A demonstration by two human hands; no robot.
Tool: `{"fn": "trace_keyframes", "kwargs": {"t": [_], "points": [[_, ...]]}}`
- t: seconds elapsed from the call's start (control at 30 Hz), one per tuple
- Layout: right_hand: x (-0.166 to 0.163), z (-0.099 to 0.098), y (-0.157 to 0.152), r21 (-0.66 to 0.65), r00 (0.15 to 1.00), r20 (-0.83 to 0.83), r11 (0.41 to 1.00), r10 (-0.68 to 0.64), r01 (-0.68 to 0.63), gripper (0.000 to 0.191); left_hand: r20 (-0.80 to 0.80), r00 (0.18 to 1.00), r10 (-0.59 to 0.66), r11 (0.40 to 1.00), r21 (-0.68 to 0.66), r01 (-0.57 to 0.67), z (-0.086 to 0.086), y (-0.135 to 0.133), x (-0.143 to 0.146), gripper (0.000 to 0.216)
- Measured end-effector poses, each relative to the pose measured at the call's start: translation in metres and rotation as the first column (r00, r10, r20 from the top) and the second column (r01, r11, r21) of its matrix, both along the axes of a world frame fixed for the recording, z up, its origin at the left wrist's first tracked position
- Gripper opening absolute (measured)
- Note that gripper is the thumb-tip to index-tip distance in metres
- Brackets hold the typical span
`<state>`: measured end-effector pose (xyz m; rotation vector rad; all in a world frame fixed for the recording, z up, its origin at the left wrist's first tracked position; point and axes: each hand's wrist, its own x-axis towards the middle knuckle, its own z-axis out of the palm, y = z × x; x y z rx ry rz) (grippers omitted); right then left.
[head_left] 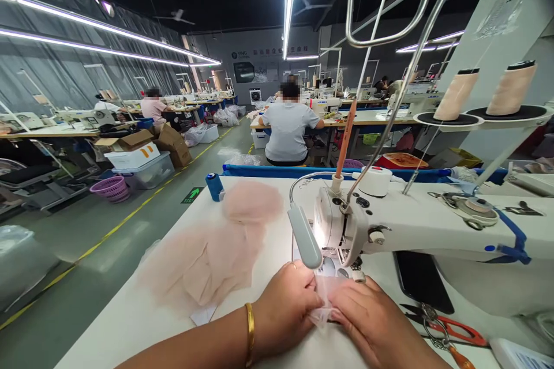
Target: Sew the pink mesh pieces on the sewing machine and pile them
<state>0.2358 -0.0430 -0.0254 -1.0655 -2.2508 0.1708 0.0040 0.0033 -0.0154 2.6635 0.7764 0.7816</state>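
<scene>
A small piece of sheer pale fabric (325, 291) lies between my two hands, just in front of the needle area of a white sewing machine (415, 219). My left hand (288, 302) is closed with thumb and fingers pinched on the fabric's left side. On its right side, my right hand (370, 314) presses and grips it with bent fingers. Some of the cloth's lower edge pokes out below the fingertips. The machine's presser foot is partly hidden behind a grey lamp (305, 236). Left of my hands, a loose heap of sheer pink fabric (216, 259) spreads over the white table (116, 311).
A blue thread spool (213, 187) stands at the table's far left. Right of my hands lie a black phone (422, 279) and red-handled scissors (461, 330). Thread cones (457, 94) stand above the machine. Ahead, a person in a white shirt (289, 132) sits at another table.
</scene>
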Motion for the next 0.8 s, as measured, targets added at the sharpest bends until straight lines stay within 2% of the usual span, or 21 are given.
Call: {"fn": "trace_keyframes", "kwargs": {"t": [0.07,0.13,0.27,0.43,0.63,0.8], "points": [[0.003,0.004,-0.002,-0.005,0.993,0.108,0.999,0.042,-0.042,0.024,-0.028,0.999,-0.033,0.997,0.076,0.035,0.001,-0.005,-0.003,0.014],[0.005,0.006,-0.002,0.001,0.983,0.172,0.998,0.056,-0.057,0.022,-0.036,0.996,-0.087,0.993,0.081,0.090,0.002,-0.007,-0.005,0.014],[0.006,0.006,0.000,0.021,0.979,0.195,0.997,0.062,-0.068,0.017,-0.062,0.990,-0.130,0.988,0.082,0.134,-0.002,-0.005,-0.007,0.014],[0.006,0.006,0.002,0.063,0.981,0.185,0.995,0.062,-0.075,0.015,-0.123,0.987,-0.104,0.985,0.121,0.119,-0.003,0.000,-0.008,0.015],[0.004,0.004,0.002,0.195,0.970,0.243,0.980,-0.015,-0.033,0.020,-0.169,0.983,-0.072,0.980,0.171,0.101,-0.007,0.009,-0.006,0.011],[0.005,-0.003,0.008,0.142,0.978,0.209,0.990,-0.013,-0.018,0.025,-0.200,0.980,0.002,0.983,0.179,0.035,-0.010,0.019,-0.005,0.005]]}}
